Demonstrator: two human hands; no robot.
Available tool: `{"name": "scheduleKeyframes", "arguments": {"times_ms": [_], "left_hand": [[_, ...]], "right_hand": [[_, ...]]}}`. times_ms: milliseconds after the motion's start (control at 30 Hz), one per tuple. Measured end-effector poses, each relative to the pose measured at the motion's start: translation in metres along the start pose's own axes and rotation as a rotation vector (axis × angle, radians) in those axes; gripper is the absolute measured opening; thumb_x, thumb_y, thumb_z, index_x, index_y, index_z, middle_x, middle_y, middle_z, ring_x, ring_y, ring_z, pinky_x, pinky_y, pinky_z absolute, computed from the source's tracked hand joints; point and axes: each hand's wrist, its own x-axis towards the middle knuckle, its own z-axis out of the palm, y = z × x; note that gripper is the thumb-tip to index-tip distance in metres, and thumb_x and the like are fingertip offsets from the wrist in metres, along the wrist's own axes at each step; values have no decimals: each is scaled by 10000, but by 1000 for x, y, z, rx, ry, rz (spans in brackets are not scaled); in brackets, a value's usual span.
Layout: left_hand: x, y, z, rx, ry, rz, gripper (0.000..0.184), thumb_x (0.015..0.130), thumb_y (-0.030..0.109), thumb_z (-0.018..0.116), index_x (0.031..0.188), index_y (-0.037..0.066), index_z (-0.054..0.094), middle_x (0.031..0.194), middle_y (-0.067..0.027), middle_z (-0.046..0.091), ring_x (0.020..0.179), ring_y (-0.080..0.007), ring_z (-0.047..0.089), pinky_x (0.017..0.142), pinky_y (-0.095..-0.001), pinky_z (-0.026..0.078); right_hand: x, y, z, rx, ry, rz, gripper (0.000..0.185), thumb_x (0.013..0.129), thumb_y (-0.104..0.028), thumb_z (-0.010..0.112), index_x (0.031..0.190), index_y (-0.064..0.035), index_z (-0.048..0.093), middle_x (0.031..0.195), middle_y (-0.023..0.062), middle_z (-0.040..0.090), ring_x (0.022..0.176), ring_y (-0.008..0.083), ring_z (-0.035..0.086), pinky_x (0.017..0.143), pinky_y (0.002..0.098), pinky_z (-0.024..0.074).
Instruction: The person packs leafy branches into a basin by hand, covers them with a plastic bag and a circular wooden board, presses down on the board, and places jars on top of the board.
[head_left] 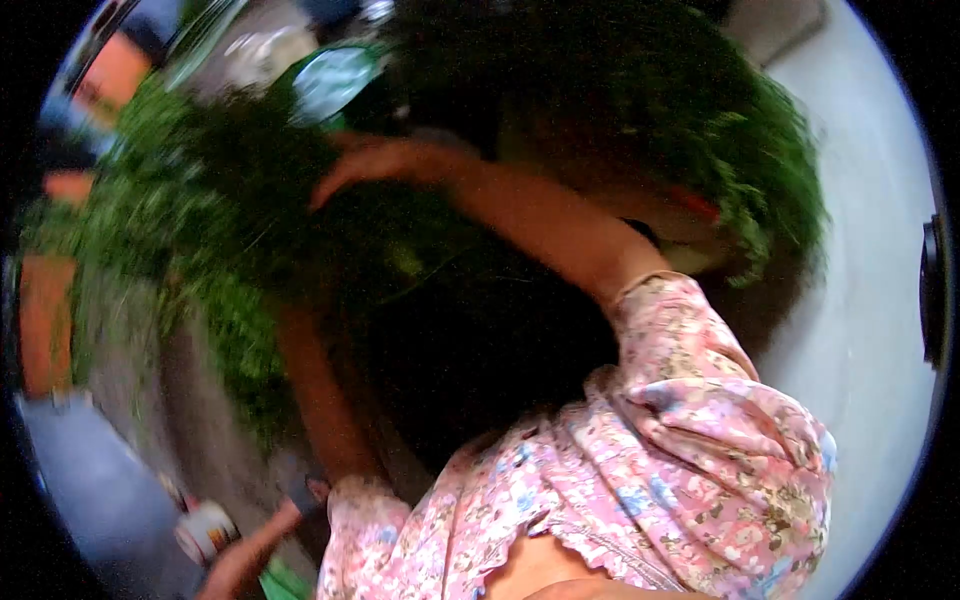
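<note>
A large heap of feathery green leaves [190, 210] fills the left side of the head view, blurred by motion. My right hand [385, 160] reaches across to its upper right edge, thumb and fingers curved and apart; no grip on the stems shows. My left forearm goes up into the lower part of the same greens, which hide my left hand, so its fingers cannot be seen. Just beyond my right hand is a green-rimmed round container [340, 82] with a bright surface inside.
Another mass of feathery greens [740, 150] stands at the upper right, beside a pale wall [875, 300]. At lower left are another person's forearm [250, 550], a white cylindrical object [205, 530] and a grey-blue surface [105, 490]. Orange blocks [47, 320] stand at the left edge.
</note>
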Motion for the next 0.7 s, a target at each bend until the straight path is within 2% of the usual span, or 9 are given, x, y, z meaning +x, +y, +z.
{"name": "scheduleKeyframes", "arguments": {"times_ms": [33,100,133,200,233,333,467,600,700], "left_hand": [[2,-3,-4,32,0,-9,627,924,403,518,1394,48,304,1375,-160,390,1267,-289,371,1037,-439,308],[1,-8,-18,70,10,-30,608,926,397,516,1384,48,319,1364,-161,399,1255,-291,383,1028,-440,318],[1,-8,-26,87,17,-42,599,928,393,515,1379,48,326,1358,-162,404,1248,-292,389,1023,-440,323],[-5,-2,-41,121,31,-54,581,930,387,514,1369,47,341,1347,-163,413,1235,-295,400,1013,-441,333],[-6,-7,-49,143,38,-78,572,931,384,513,1364,47,349,1342,-164,418,1229,-296,406,1008,-441,338],[-10,-34,-74,170,51,-108,546,935,374,510,1349,46,371,1325,-166,431,1209,-299,423,993,-442,354],[-15,-51,-99,237,75,-137,512,940,361,506,1329,45,401,1302,-168,450,1183,-303,446,973,-443,374],[-12,-58,-130,480,157,-123,480,945,348,502,1309,44,431,1280,-171,468,1157,-308,469,953,-444,394],[-15,-24,-146,787,378,69,457,949,338,500,1294,43,454,1263,-173,482,1138,-311,486,938,-445,410]], "right_hand": [[-13,-20,2,60,111,20,801,758,-399,713,1393,-65,357,1458,269,227,1357,372,219,1110,467,226],[-10,-28,1,240,336,-177,859,727,-264,768,1412,-44,299,1423,304,264,1316,376,306,1066,464,322],[0,-25,-8,340,357,-369,843,723,-199,776,1408,-57,306,1407,298,299,1290,372,355,1042,459,364],[16,-22,-37,550,564,-468,601,734,-212,758,1243,-34,492,1266,202,475,1167,282,468,987,447,398],[2,-34,-47,596,647,-469,525,772,-239,704,1224,-48,515,1214,175,518,1149,261,492,1001,456,377],[-120,-109,-58,457,897,-285,363,887,-318,543,1166,-90,587,1060,95,648,1094,198,563,1042,483,313],[-251,-117,-65,205,1114,-182,364,888,-319,539,1170,-93,585,1073,93,644,1102,194,559,1050,482,295],[-368,-95,-42,-10,1248,71,366,889,-320,536,1174,-96,583,1086,91,639,1110,191,554,1057,480,276],[-430,-75,-18,-106,1286,246,366,890,-320,533,1177,-98,581,1096,90,636,1116,188,551,1063,479,262]]}}
